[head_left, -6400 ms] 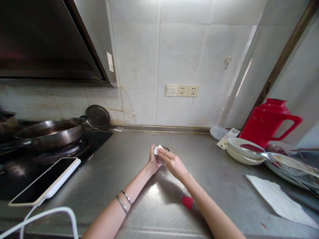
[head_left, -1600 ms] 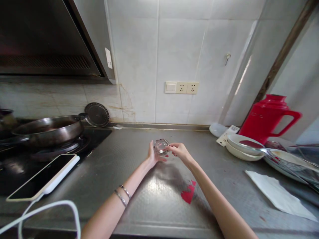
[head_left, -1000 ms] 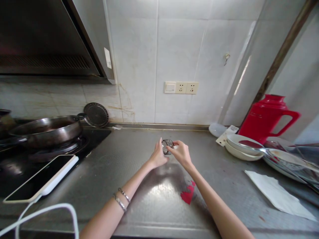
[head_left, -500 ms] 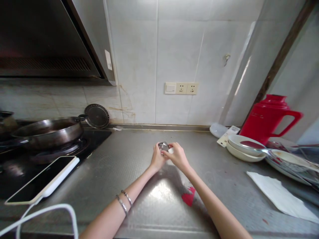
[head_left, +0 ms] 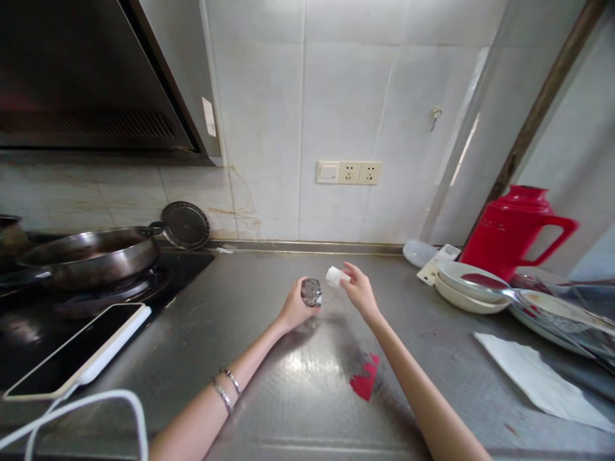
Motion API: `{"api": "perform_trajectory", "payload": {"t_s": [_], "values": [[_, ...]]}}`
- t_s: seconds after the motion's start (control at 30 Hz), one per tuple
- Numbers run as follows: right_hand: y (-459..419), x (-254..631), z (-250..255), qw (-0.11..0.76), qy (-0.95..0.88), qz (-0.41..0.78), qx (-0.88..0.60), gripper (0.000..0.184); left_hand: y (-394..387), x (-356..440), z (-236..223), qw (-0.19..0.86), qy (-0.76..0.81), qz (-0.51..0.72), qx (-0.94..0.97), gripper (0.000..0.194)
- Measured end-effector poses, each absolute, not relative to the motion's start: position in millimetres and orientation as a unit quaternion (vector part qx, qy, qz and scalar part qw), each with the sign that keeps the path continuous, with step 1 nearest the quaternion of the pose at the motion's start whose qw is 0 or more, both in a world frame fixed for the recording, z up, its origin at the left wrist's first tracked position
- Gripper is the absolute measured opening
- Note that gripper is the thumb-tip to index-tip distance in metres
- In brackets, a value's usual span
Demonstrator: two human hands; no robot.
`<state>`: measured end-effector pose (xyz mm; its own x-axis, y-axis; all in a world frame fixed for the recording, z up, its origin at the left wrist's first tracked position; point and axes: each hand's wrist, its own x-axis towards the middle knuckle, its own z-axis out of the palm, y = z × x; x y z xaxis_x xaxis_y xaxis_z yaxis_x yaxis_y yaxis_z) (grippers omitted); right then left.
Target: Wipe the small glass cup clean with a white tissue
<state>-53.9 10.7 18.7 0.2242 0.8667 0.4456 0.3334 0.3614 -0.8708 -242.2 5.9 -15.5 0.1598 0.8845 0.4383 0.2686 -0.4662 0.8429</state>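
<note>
My left hand [head_left: 294, 307] is closed around a small clear glass [head_left: 311, 292], whose roundish end faces me and looks grey. Whether that end is its mouth or its base I cannot tell. To the right of it, my right hand [head_left: 360, 293] pinches a small white folded piece, like tissue [head_left: 337, 277], between thumb and fingers. A small gap separates this white piece from the glass. Both hands are over the middle of the metal counter [head_left: 259, 288]. A red torn scrap [head_left: 365, 379] lies nearer to me, beside my right forearm.
Left, a steel pan [head_left: 91, 259] sits on the black stove; a phone [head_left: 79, 349] with a white cable lies at the stove's edge. Right are stacked bowls [head_left: 473, 298], a red thermos jug [head_left: 512, 227], plates [head_left: 552, 320] and a white paper sheet [head_left: 538, 378].
My right hand has come away from the glass to the right, with the white piece in its fingers. My left hand still holds the glass, its grey end now more fully in view.
</note>
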Motion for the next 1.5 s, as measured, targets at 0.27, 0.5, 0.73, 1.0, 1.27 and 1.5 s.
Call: {"api": "perform_trajectory", "payload": {"t_s": [0.27, 0.5, 0.73, 1.0, 1.27, 1.5], "values": [[-9, -66, 32, 0.613, -0.594, 0.233, -0.467, 0.028, -6, -243, -12, 0.336, 0.369, 0.491, 0.714, 0.085], [-21, -80, 32, 0.544, -0.693, 0.192, -0.432, 0.03, -12, -238, -10, 0.34, 0.338, 0.497, 0.723, 0.086], [-30, -79, 37, 0.478, -0.763, 0.16, -0.404, 0.031, -11, -239, -11, 0.322, 0.352, 0.497, 0.725, 0.083], [-35, -80, 36, 0.459, -0.801, 0.14, -0.358, 0.031, -10, -236, -12, 0.301, 0.342, 0.506, 0.733, 0.078], [-33, -82, 31, 0.48, -0.764, 0.122, -0.413, 0.032, -11, -235, -15, 0.323, 0.358, 0.499, 0.72, 0.083], [-23, -77, 31, 0.551, -0.694, 0.144, -0.442, 0.03, -16, -234, -5, 0.344, 0.365, 0.497, 0.708, 0.085]]}}
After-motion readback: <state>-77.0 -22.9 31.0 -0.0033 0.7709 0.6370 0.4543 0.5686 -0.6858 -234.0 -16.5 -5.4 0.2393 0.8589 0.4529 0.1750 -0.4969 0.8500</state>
